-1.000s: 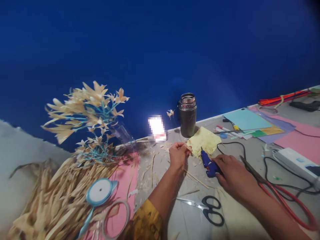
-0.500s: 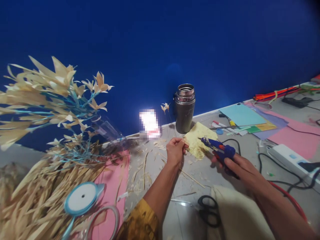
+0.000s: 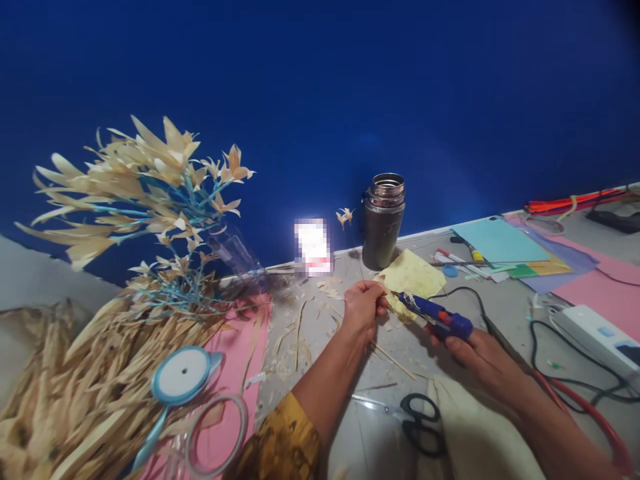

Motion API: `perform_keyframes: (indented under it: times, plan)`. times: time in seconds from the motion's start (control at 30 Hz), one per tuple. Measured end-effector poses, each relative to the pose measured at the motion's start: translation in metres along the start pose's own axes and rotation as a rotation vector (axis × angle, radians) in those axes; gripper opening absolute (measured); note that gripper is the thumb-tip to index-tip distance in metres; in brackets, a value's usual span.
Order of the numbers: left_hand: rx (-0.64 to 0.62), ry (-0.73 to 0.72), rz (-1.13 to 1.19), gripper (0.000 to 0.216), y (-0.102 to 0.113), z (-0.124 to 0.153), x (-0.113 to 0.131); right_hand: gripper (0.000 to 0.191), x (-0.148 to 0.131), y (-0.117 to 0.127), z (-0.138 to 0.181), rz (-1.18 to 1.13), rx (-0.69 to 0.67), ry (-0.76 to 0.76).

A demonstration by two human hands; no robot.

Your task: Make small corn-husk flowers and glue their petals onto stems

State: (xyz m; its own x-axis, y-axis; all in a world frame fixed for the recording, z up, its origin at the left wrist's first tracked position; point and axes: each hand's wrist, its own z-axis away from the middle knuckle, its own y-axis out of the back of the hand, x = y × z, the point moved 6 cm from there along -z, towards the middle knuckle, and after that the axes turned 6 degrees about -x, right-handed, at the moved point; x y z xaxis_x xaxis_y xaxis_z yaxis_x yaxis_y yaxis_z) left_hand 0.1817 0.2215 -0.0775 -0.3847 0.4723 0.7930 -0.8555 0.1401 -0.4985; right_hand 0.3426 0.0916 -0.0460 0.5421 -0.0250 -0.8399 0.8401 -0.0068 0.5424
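My left hand is closed in a pinch on a small dried-leaf piece beside a thin stick that lies slanting on the table. My right hand grips a blue glue gun, whose nozzle points left and nearly touches the piece at my left fingertips. A yellow paper sheet lies just behind both hands. The gun's black cord loops off to the right.
A dark metal flask stands behind the yellow sheet. Black scissors lie near my forearms. At left are a dried-leaf flower arrangement, loose husk strips, a ribbon spool and pink paper. Coloured sheets and a power strip sit right.
My right hand picked the glue gun up from the table and brought its nozzle left to the piece in my left hand. My left hand stayed roughly in place.
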Motion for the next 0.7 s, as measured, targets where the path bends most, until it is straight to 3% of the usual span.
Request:
perform_keyframes:
  times: [0.37, 0.7]
  plan:
    - [-0.07, 0.132, 0.116, 0.024, -0.008, 0.004, 0.001, 0.049, 0.014, 0.003, 0.004, -0.091, 0.0, 0.03]
    - [-0.159, 0.292, 0.236, 0.024, -0.021, 0.018, 0.013, 0.05, 0.008, 0.005, 0.004, -0.101, -0.009, 0.032]
